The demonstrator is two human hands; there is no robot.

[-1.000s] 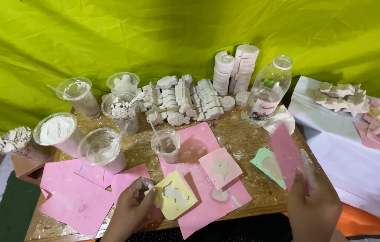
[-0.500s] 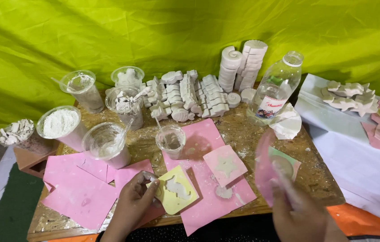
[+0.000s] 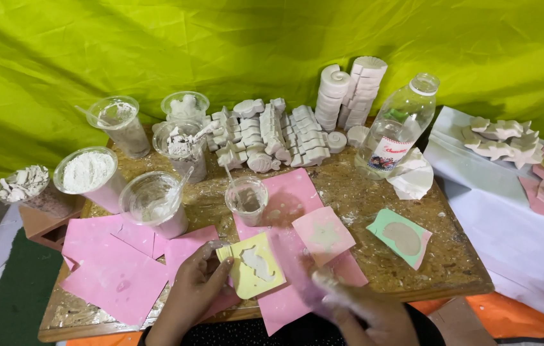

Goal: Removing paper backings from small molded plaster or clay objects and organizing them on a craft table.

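Note:
My left hand [image 3: 196, 289] grips the left edge of a yellow square mould [image 3: 254, 273] with a white plaster figure in it. The mould lies on pink sheets [image 3: 285, 256] near the table's front edge. Blurred by motion, my right hand [image 3: 360, 311] is low over the pink sheet just right of the yellow mould, fingers spread and nothing seen in it. A pink square mould [image 3: 323, 234] lies just beyond its fingertips. To the right, a green mould [image 3: 402, 238] with a filled oval rests on the bare table.
Several plastic cups [image 3: 155, 204] with plaster powder or mix stand at the back left, and a small cup [image 3: 246, 200] in the middle. Rows of white plaster casts [image 3: 272, 134] and a plastic bottle [image 3: 397, 128] line the back. A white-covered side table [image 3: 509, 211] holds more casts.
My right hand held the green mould at the right; the mould now lies on the table, and the hand has swung left to the pink sheet. My left hand stays on the yellow mould.

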